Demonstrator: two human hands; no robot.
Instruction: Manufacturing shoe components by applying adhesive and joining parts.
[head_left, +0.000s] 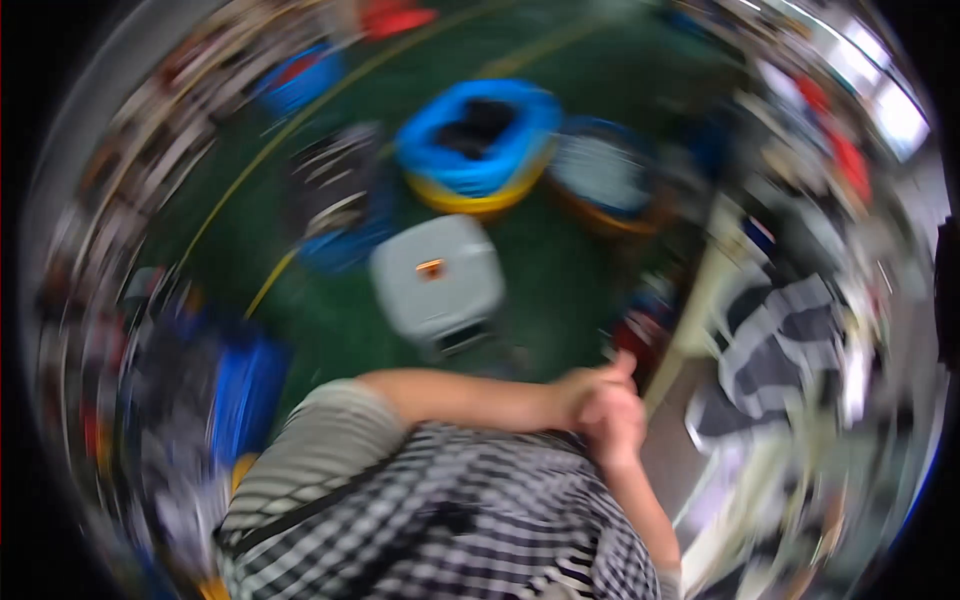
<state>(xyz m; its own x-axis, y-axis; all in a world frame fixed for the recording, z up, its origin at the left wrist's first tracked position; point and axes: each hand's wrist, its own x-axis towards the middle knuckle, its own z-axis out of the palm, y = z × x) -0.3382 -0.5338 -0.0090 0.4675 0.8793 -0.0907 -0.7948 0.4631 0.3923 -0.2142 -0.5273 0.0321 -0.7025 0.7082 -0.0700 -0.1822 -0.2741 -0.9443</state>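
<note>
the green floor [545, 280] fills the middle of the frame, and a pale-edged desk [715, 265] runs up its right side. on that desk, toward the frame's right, lies a grey-and-white checked cloth [785, 340], its long axis seeming to slant from lower left to upper right. a blue tub [420, 145] sits at upper centre, and below it a pale square-topped container [430, 295]. the left hand [580, 393] and right hand [617, 425] meet right of centre, touching each other; blur hides each grip, so i can't make out whether it is wide, narrow or holding anything. smallest, a dark red thing [641, 336] lies by the desk's edge, just above the hands in the frame; its long axis is unreadable. the cloth lies up and to the right of the grip, the right hand seeming nearer.
</note>
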